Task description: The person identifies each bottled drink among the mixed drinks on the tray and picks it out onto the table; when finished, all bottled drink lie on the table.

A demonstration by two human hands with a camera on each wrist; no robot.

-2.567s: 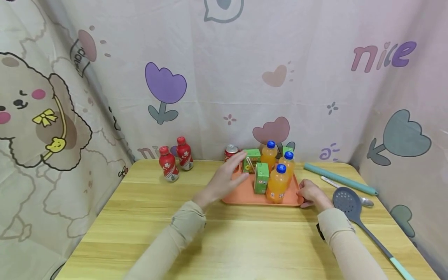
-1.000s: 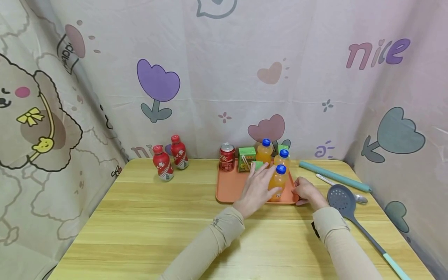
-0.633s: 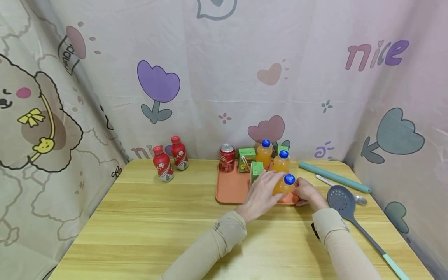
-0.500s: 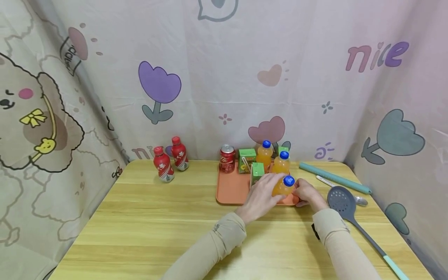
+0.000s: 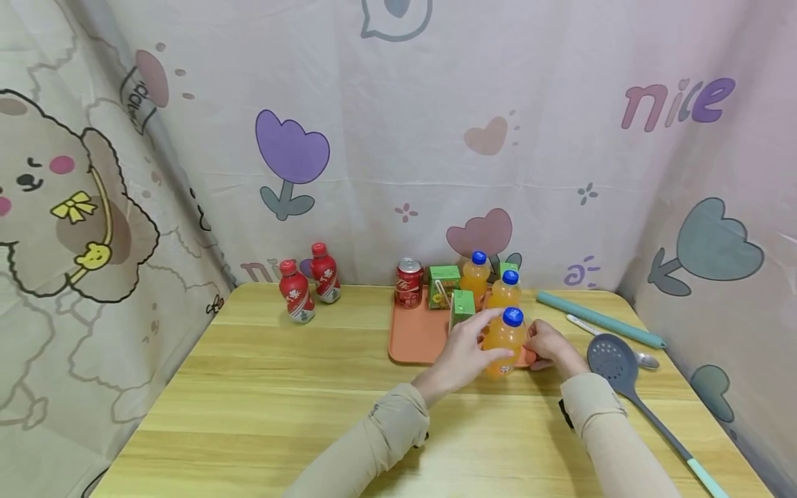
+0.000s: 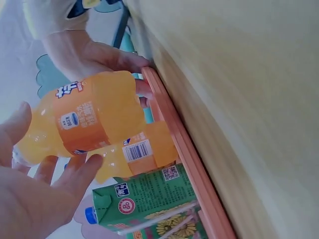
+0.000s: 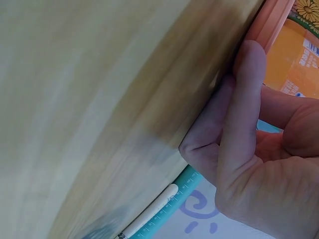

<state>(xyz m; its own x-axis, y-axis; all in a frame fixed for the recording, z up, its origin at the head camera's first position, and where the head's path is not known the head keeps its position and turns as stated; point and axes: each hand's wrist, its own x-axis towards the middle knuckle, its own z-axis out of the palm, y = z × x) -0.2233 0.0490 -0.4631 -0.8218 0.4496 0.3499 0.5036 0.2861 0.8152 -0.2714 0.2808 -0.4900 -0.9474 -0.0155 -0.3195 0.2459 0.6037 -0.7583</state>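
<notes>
My left hand (image 5: 462,356) grips an orange soda bottle (image 5: 506,339) with a blue cap, its fingers and thumb around the upper part. The bottle hangs over the front edge of the orange tray (image 5: 414,346), near the right corner, its base raised in the left wrist view. At that corner my right hand (image 5: 551,346) pinches the tray's rim (image 7: 271,25). Two more orange soda bottles (image 5: 476,280) stand on the tray behind. Green drink cartons (image 5: 444,283) with straws and a red can (image 5: 409,283) share the tray; the nearest carton is partly hidden by my left hand.
Two red bottles (image 5: 297,294) stand at the table's back left. To the right lie a teal rod-like item (image 5: 598,319) with ruler marks, a white-handled spoon (image 5: 647,360) and a grey slotted skimmer (image 5: 613,361). A printed curtain (image 5: 386,138) hangs behind the table (image 5: 280,387).
My left hand has moved right from above the tray, taken hold of the front soda bottle and brought it up and toward me over the tray's front edge. My right hand stays at the corner.
</notes>
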